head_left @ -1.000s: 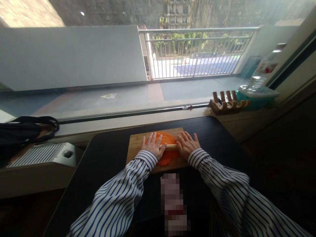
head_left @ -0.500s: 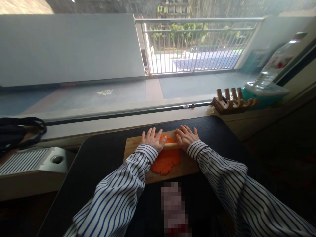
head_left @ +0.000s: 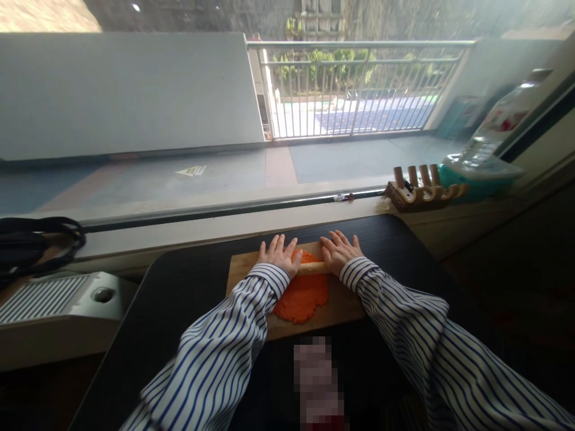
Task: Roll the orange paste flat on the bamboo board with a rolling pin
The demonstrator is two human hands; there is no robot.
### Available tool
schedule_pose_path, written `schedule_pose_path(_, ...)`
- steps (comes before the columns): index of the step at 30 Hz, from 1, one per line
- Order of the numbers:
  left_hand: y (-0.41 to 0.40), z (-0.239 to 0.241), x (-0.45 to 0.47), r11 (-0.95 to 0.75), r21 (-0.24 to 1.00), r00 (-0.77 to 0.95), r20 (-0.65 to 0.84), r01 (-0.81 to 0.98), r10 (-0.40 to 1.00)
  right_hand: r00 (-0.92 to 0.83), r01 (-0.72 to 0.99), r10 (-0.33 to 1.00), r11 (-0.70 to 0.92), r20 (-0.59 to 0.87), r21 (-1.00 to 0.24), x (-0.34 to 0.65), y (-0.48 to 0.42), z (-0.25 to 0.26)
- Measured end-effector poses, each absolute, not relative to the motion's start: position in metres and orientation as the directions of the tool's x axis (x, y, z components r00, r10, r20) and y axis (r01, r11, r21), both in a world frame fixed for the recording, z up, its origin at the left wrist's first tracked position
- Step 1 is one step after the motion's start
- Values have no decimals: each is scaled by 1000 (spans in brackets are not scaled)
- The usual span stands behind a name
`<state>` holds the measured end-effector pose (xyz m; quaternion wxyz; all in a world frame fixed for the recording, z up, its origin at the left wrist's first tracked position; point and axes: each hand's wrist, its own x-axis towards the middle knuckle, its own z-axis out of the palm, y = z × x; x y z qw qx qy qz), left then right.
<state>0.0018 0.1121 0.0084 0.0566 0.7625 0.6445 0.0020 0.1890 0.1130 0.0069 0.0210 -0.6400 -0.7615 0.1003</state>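
A flat sheet of orange dough (head_left: 302, 297) lies on a wooden cutting board (head_left: 341, 305) set on a black table (head_left: 188, 287). A pale wooden rolling pin (head_left: 311, 267) rests across the dough's far part. My left hand (head_left: 279, 254) lies flat on the pin's left end with its fingers stretched out. My right hand (head_left: 339, 250) presses flat on the pin's right end, fingers also spread. Both arms wear blue-and-white striped sleeves.
A windowsill runs behind the table with a wooden rack (head_left: 420, 188) and a teal lidded container (head_left: 476, 173) at the right. A white ribbed appliance (head_left: 58, 296) and a black strap (head_left: 40, 239) sit at the left. A window faces a railed balcony.
Both hands pushed the rolling pin away from me, from the dough's middle to its far edge, uncovering more flattened dough on the near side. The view shifted slightly.
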Motion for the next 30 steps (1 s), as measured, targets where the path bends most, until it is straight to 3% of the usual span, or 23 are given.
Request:
schedule_pose_path(16, 60, 12, -1, -243, 67, 246, -51, 968, 968, -183, 981, 982, 185, 37, -64, 185, 48, 5)
schedule_pose_path(30, 98, 11, 2, -213, 72, 217, -56, 974, 975, -159, 980, 986, 152, -46, -127, 184, 93, 9)
